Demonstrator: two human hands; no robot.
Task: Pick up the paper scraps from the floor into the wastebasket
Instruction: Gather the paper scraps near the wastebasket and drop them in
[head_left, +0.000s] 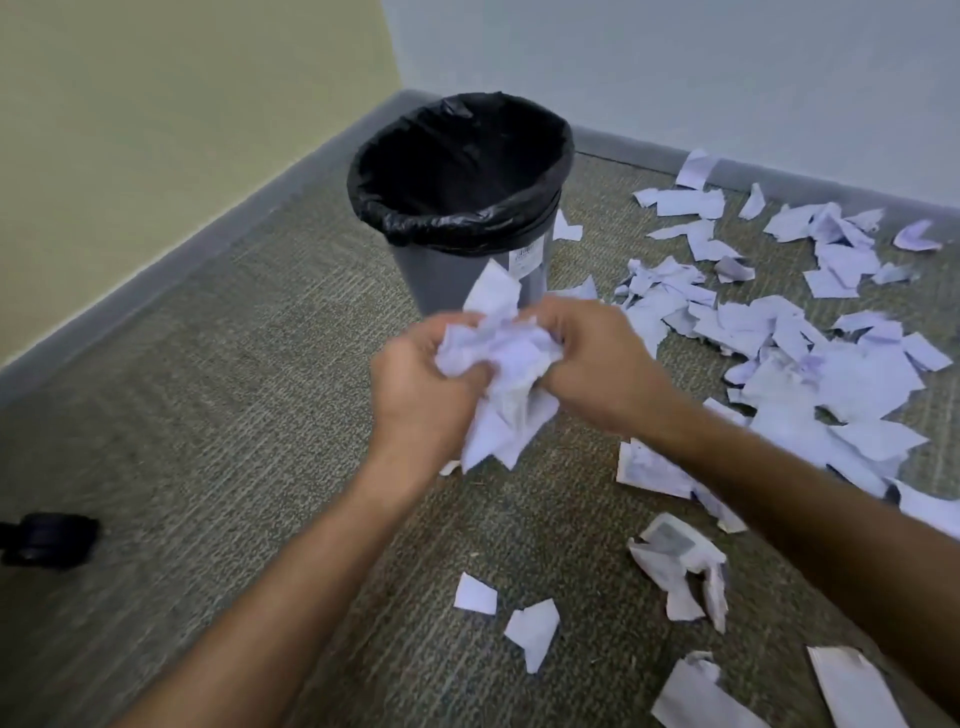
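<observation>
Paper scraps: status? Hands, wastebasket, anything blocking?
Left hand and right hand both grip one paper wad. Wastebasket just ahead, open, black liner. Many loose scraps on carpet at right. Path clear.

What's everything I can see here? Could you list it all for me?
wastebasket: one, grey, lined with a black bag, in the corner
crumpled paper wad: one, white, held in front of the wastebasket
paper scraps: many, white, scattered on the carpet, mostly to the right
dark object: one, black, at the left edge, unclear what
left hand: grips the wad
right hand: grips the wad
</observation>
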